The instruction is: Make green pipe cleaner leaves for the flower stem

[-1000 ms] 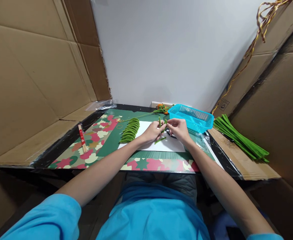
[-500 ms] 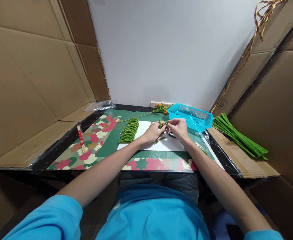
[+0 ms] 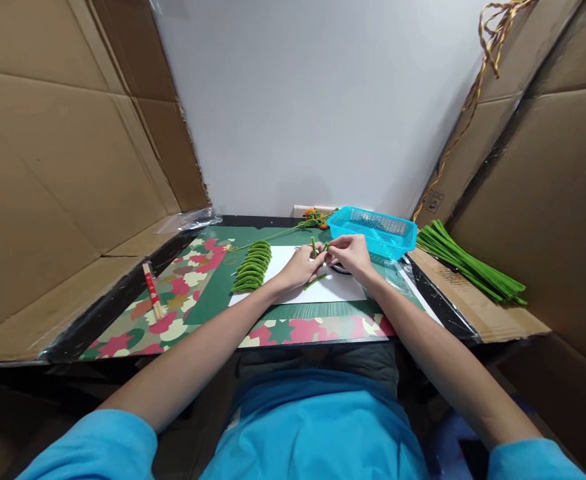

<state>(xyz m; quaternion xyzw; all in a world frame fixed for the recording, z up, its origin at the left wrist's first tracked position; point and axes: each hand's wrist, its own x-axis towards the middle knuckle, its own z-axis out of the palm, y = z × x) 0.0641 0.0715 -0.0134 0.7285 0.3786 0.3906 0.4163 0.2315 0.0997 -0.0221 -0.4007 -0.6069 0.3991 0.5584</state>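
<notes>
My left hand (image 3: 299,267) is closed around a short green pipe cleaner (image 3: 313,247) that sticks up between its fingers. Close beside it, my right hand (image 3: 353,255) pinches at the green fuzzy end near my left fingertips. Both hands are over a white sheet of paper (image 3: 340,293). Another cut green piece (image 3: 315,282) lies on the paper below them. A dark ring-shaped object (image 3: 341,269), partly hidden, rests under my right hand. To the left is a row of several curved, fuzzy green pieces (image 3: 251,267).
Behind my right hand stands a blue plastic basket (image 3: 407,245). Orange flowers on a green stem (image 3: 317,219) lie at the back. A bundle of green pipe cleaners (image 3: 473,263) rests on cardboard at right. Chopsticks in a red wrapper (image 3: 151,287) lie at left. Cardboard walls flank the table.
The view has shifted slightly, so the table items appear a little further left. My hands stay together over the paper, with the right fingers still pinching at the green piece.
</notes>
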